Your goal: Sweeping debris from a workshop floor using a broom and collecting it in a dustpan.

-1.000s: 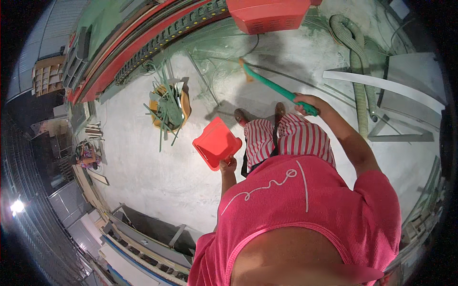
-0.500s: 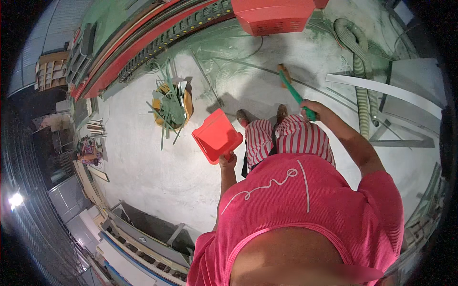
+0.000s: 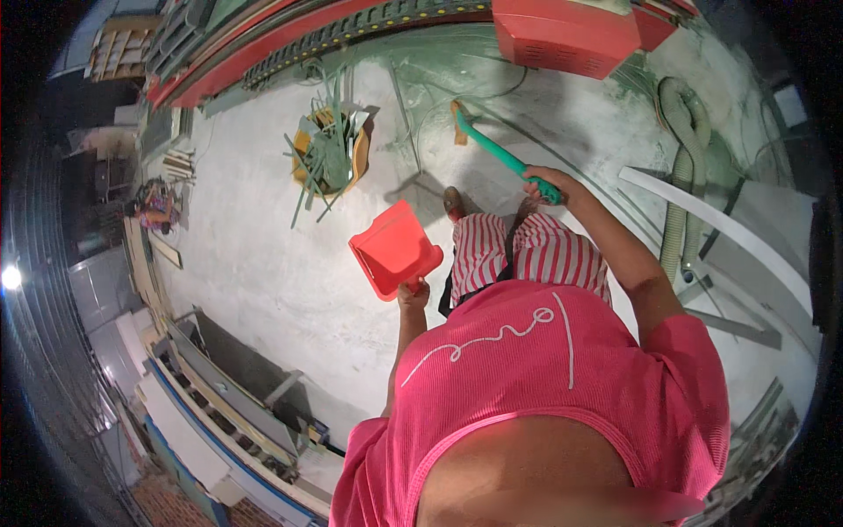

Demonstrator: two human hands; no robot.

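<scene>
A red dustpan (image 3: 393, 249) is held by its short handle in the left hand (image 3: 413, 293), the fingers wrapped shut around the grip, with the pan raised above the pale floor (image 3: 263, 263) in front of the striped trousers (image 3: 527, 259). A green broom (image 3: 492, 149) is clasped near the top of its handle by the right hand (image 3: 546, 183), also closed tight; the head, with its tan bristles, is angled down to the floor near a red machine (image 3: 566, 33).

The dustpan is judged to be thin moulded plastic: light, stiff, slightly springy at the lip, and easily tipped if gripped only at the handle end, so the handle close to the pan is the better hold. The broom is taken to be light and rigid along its shaft, with the soft bristle end yielding under pressure; a hold high on the shaft gives reach, a lower one more control. Neither is likely to be fragile.

An orange bucket (image 3: 332, 151) stuffed with green strips is seen standing well apart to the left, and a ribbed hose (image 3: 678, 176) lies to the right.
</scene>
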